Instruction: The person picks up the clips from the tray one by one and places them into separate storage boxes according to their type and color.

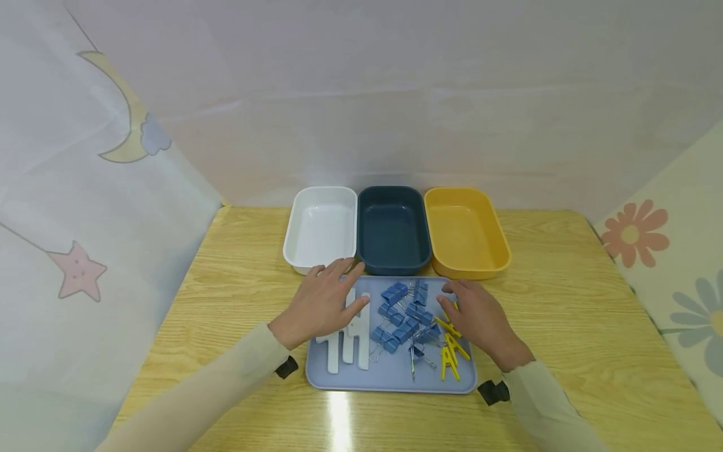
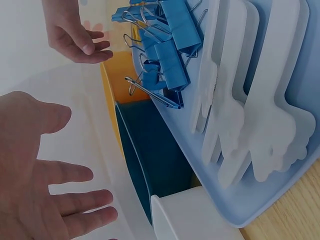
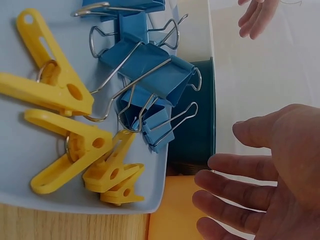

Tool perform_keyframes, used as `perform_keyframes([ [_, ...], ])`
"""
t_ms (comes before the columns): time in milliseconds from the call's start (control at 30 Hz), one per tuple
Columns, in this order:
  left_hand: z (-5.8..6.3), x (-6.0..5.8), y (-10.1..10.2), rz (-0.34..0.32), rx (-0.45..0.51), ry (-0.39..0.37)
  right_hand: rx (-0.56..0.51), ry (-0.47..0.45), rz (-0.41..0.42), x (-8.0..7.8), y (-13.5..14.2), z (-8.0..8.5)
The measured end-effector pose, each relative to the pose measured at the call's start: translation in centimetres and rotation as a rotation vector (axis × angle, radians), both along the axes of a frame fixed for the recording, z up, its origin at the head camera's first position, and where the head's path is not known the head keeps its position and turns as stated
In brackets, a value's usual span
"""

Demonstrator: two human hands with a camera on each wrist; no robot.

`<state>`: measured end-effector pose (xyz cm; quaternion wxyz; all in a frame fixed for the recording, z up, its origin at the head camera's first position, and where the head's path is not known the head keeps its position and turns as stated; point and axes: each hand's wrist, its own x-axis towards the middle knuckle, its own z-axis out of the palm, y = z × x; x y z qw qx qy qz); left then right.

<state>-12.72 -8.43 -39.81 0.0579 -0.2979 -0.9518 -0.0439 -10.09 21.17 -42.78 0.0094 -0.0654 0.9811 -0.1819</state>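
A light blue tray (image 1: 390,378) lies in front of me with three kinds of clips on it. My left hand (image 1: 319,307) is over its left part, fingers spread, above several flat white plastic clips (image 2: 270,117) with scalloped ends. Blue binder clips (image 1: 407,329) with silver wire handles lie heaped mid-tray, between the two hands. On the right side are several yellow clothespins (image 3: 60,95), partly hidden in the head view by my right hand (image 1: 480,317). That hand hovers over the tray's right edge with relaxed fingers. Nothing is held in either hand.
Behind the tray stand three bins side by side: a white bin (image 1: 321,232), a dark teal bin (image 1: 393,235) and an orange-yellow bin (image 1: 467,235). All rest on a wooden table (image 1: 565,301). A pale cloth wall (image 1: 361,125) rises behind them.
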Motion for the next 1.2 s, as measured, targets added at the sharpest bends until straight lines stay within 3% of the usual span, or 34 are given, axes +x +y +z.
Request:
perform_keyframes([
  [367,-0.3,0.3,-0.3,0.025,0.024,-0.035,0.026,-0.012,0.000,0.2,0.5,-0.4],
  [667,-0.7,0.5,-0.7,0.023,0.036,-0.018,0.017,-0.023,-0.004,0.4,0.7,-0.6],
  [1200,-1.4,1.1,-1.3,0.084,0.037,-0.103,-0.026,-0.058,-0.011,0.7,1.1,-1.2],
])
